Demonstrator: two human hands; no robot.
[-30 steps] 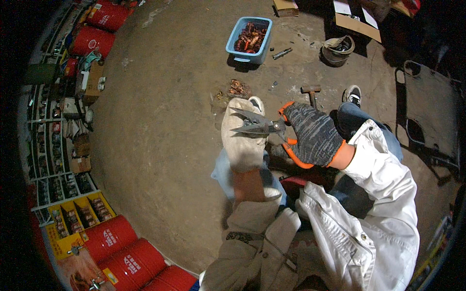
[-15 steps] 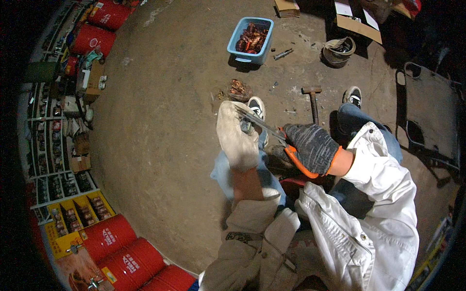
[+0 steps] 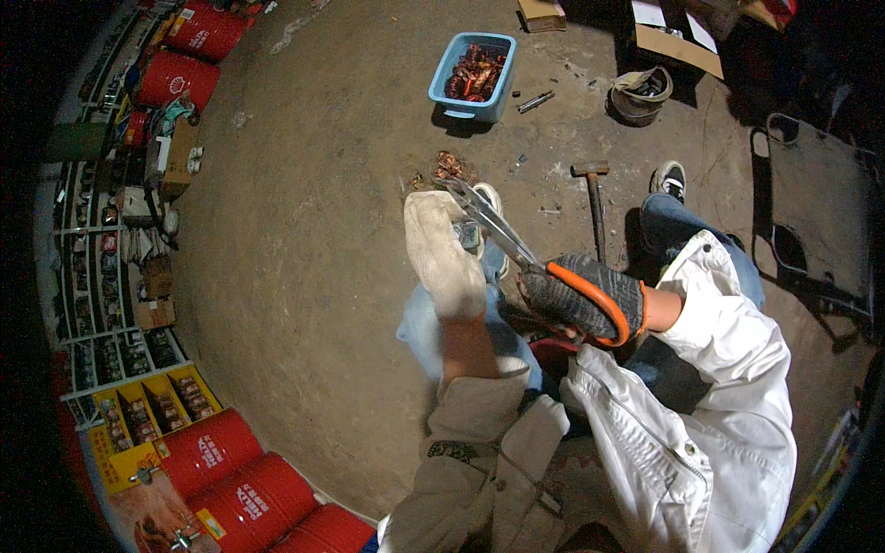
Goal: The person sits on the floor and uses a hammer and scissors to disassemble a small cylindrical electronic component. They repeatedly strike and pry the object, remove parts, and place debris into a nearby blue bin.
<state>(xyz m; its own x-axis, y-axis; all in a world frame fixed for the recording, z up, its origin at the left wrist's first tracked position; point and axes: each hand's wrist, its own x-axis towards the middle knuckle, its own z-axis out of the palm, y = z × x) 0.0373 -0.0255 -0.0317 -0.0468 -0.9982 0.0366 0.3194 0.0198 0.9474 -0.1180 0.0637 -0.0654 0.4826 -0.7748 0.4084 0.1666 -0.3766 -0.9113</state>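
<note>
My right hand (image 3: pixel 576 293), in a dark grey knit glove with an orange cuff, grips a pair of shears (image 3: pixel 505 230) with orange handles. Their long metal blades point up and to the left, slightly parted, with the tips near the fingers of my left hand (image 3: pixel 441 244). That hand wears a white glove and is closed around a small grey-green part (image 3: pixel 468 238), mostly hidden by the glove. Just beyond the left fingers, a small heap of copper-coloured scraps (image 3: pixel 452 168) lies on the floor by my shoe.
A light-blue tub (image 3: pixel 472 78) of copper-coloured pieces stands ahead. To the right are a hammer (image 3: pixel 595 207), a bucket (image 3: pixel 641 97) and an opened cardboard box (image 3: pixel 678 51). A dark folding chair (image 3: pixel 820 203) is at far right. Red drums (image 3: pixel 249 502) and shelving (image 3: pixel 101 267) line the left.
The shears have turned in my right hand and their blades have moved up, parting slightly; the orange handle now lies above the glove. My left hand has shifted slightly left with the small part.
</note>
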